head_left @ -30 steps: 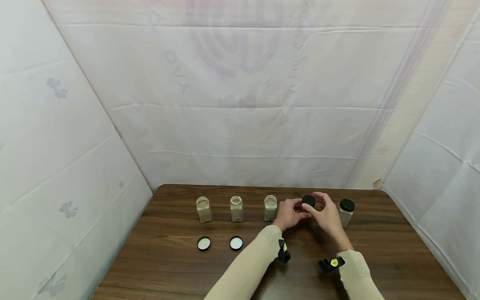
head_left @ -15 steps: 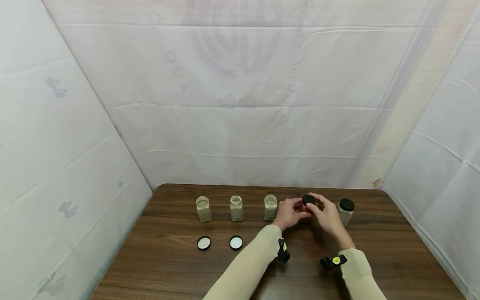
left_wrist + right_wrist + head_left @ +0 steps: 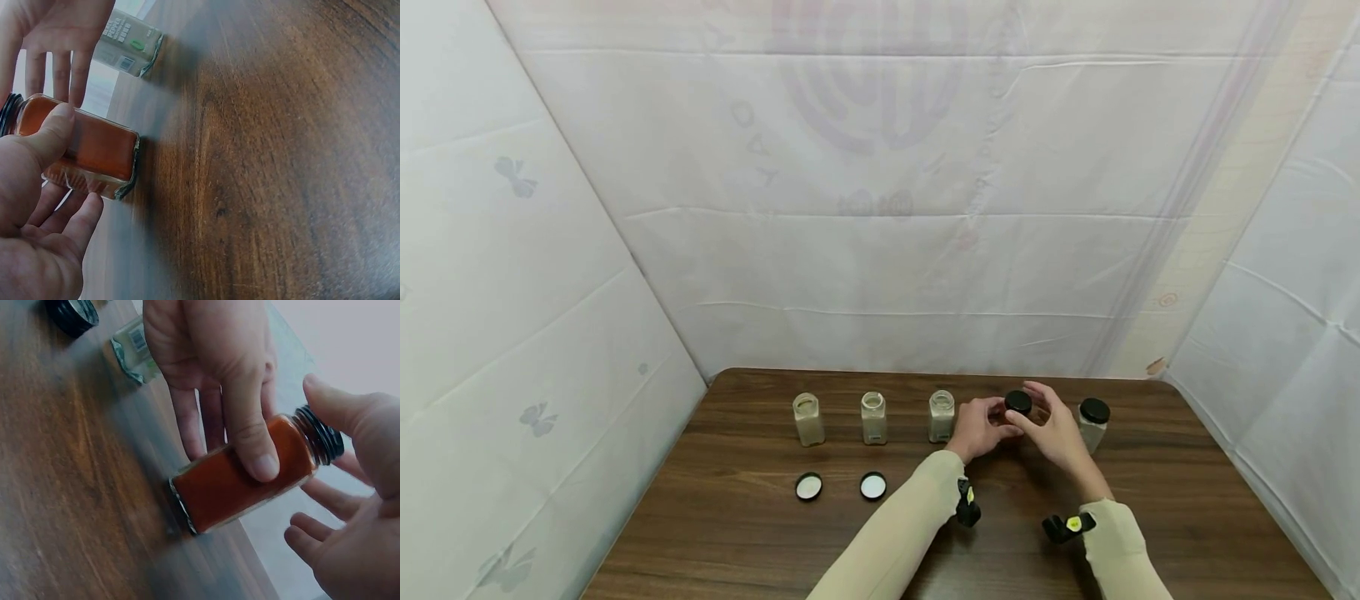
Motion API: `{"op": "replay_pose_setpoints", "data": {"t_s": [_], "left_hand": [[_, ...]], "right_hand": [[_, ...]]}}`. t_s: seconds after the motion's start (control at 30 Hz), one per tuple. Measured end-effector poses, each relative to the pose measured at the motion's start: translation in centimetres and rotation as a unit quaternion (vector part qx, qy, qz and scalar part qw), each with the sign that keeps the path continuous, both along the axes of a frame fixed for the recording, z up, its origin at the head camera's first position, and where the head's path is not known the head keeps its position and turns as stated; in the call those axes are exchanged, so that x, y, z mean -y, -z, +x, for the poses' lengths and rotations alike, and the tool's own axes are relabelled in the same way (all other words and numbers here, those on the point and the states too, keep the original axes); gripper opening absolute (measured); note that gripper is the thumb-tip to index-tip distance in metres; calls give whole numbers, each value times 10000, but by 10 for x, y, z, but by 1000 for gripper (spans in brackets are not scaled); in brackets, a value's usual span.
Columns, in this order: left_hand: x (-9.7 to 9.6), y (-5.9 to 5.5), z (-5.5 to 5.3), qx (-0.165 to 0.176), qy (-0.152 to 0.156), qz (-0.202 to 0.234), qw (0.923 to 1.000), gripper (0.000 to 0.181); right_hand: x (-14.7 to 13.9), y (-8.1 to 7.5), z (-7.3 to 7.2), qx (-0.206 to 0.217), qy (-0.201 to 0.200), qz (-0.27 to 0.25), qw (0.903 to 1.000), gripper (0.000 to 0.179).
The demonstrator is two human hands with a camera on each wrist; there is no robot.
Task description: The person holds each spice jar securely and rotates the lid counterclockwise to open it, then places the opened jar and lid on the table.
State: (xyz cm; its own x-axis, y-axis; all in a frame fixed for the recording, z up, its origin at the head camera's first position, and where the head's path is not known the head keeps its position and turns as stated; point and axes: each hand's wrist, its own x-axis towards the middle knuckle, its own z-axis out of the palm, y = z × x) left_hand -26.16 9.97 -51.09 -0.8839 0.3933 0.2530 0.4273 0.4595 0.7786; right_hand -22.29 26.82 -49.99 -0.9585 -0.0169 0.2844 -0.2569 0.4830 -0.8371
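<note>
My left hand (image 3: 976,429) grips a square glass jar of orange-red spice powder (image 3: 103,140) by its sides, thumb across the front in the left wrist view. The jar stands upright on the table with its black lid (image 3: 1018,402) on. Around that lid my right hand (image 3: 1056,433) is spread. In the right wrist view its thumb stands off the lid (image 3: 319,434) and its fingers lie loosely on the other side. Some of those fingers are hidden behind the jar (image 3: 244,478).
Three lidless jars, the left (image 3: 808,421), middle (image 3: 873,421) and right (image 3: 941,418), stand in a row to the left. Two black lids (image 3: 808,487) (image 3: 873,486) lie upturned before them. A capped jar (image 3: 1092,425) stands right of my right hand. White sheeting (image 3: 880,250) borders the table (image 3: 737,533).
My right hand's fingers closed nearer the lid half a second ago and have now spread away from it. My left hand and the jar stay in place.
</note>
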Motion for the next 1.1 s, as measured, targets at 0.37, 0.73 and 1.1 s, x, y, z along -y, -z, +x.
{"op": "replay_pose_setpoints", "data": {"t_s": [0.37, 0.73, 1.1], "left_hand": [[0, 1, 1, 108, 6, 80, 9999, 39], [-1, 1, 1, 96, -1, 168, 9998, 28], [0, 1, 0, 269, 6, 158, 9995, 35]], "right_hand": [[9, 0, 0, 302, 730, 94, 9968, 56], [-1, -2, -1, 140, -188, 277, 9993, 38], [-1, -4, -1, 101, -290, 237, 9992, 56]]}}
